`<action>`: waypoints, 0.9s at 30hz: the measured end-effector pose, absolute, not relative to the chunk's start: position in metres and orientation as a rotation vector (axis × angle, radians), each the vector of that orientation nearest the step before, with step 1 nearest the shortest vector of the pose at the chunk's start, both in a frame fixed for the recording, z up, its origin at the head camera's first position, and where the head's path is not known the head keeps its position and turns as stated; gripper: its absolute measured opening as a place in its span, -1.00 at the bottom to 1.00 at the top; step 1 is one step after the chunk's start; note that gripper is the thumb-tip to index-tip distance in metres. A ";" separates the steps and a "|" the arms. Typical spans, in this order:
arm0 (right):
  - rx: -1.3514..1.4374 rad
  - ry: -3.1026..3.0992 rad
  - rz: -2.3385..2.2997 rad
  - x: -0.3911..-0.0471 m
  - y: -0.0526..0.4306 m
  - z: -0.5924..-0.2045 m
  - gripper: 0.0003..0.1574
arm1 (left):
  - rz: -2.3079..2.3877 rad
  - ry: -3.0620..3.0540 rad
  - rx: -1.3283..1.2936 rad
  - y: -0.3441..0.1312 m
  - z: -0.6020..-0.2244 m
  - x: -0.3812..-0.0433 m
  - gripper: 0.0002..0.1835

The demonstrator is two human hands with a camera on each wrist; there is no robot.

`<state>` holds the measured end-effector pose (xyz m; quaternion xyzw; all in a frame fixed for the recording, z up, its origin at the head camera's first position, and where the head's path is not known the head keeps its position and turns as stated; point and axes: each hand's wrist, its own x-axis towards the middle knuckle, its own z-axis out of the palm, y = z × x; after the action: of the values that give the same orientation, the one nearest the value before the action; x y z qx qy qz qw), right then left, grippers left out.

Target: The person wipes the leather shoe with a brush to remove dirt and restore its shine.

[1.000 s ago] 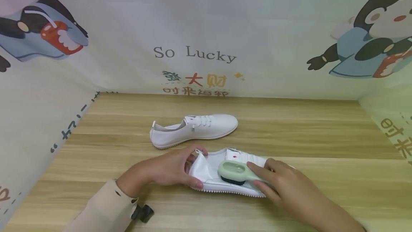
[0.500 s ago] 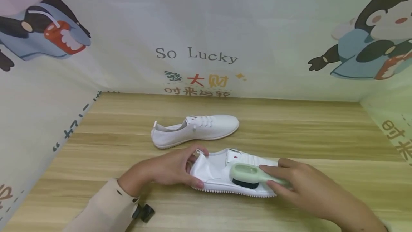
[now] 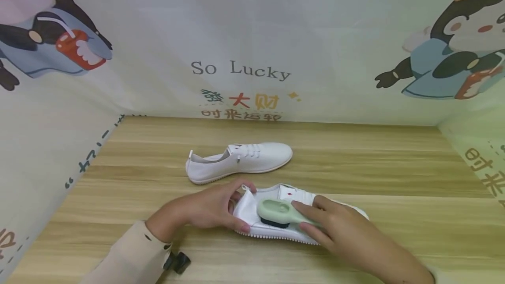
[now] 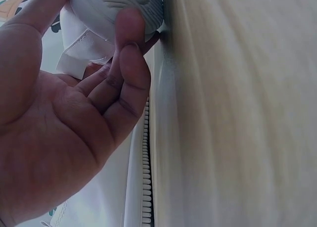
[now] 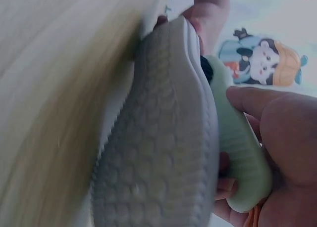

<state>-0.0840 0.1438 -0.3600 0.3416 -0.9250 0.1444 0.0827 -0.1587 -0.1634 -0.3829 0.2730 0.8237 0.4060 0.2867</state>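
My left hand [image 3: 213, 205] grips the heel of a white lace-up shoe [image 3: 246, 209], thumb at the sole edge and fingers at the back of the collar. The shoe is tilted, its side facing me, and its textured sole [image 5: 158, 118] shows in the right wrist view. My right hand [image 3: 335, 227] holds a pale green brush [image 3: 276, 209] by its handle. The brush's black bristles [image 3: 274, 222] lie against the shoe's side near the heel. In the left wrist view the heel's ridged sole [image 4: 124, 9] shows beside my left fingers. My right hand covers part of the shoe's front.
A second white shoe [image 3: 240, 161] lies just behind, toe to the right. A small black object [image 3: 181, 263] is by the left sleeve [image 3: 130, 253]. Printed cloth [image 3: 244, 25] walls the wooden table [image 3: 375, 157] at the back and sides.
The brush and my right hand first slid right along the shoe's side, then came back left toward the heel. My left hand has kept its hold on the heel.
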 end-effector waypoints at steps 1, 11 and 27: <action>1.019 -2.750 0.434 -0.084 0.140 -0.361 -0.52 | 1.084 2.205 0.733 -0.163 -0.383 -0.159 -0.20; 1.035 -2.702 0.500 -0.086 0.117 -0.364 -0.50 | 1.069 2.209 0.734 -0.164 -0.384 -0.158 -0.22; 0.876 -2.806 0.402 -0.081 0.143 -0.354 -0.48 | 1.053 2.248 0.727 -0.164 -0.382 -0.156 -0.19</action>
<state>-0.0809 0.1435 -0.3545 0.2941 -0.9422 0.1351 0.0870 -0.1565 -0.1643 -0.3821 0.2704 0.8358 0.3916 0.2739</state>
